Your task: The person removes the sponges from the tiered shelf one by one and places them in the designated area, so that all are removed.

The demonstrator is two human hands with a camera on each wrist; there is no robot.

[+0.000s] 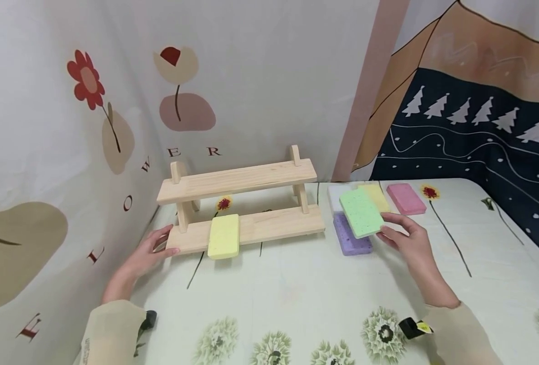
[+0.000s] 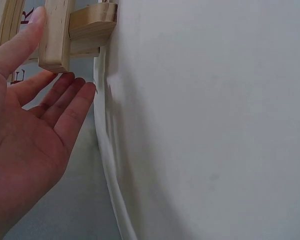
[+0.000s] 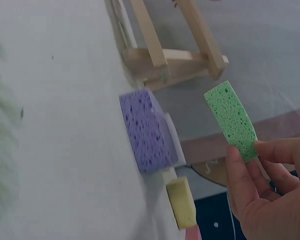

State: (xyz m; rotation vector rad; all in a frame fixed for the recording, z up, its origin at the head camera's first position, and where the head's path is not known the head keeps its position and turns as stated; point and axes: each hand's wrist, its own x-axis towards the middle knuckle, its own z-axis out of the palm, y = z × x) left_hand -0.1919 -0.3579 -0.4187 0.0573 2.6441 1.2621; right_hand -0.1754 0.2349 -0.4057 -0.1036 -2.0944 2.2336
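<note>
My right hand pinches a light green sponge by its near right corner, with thumb and fingers on its opposite faces. The sponge is raised over a purple sponge, with a clear gap in the right wrist view. At the left, my left hand holds the end of a two-tier wooden shelf by its lower board, thumb on one side and fingers on the other. A yellow sponge lies across the lower board, its front end jutting past the edge.
Behind the green sponge lie a white sponge and another yellow sponge, both partly covered in the head view. A pink sponge sits to their right. Printed cloth walls stand close behind the shelf and along the left.
</note>
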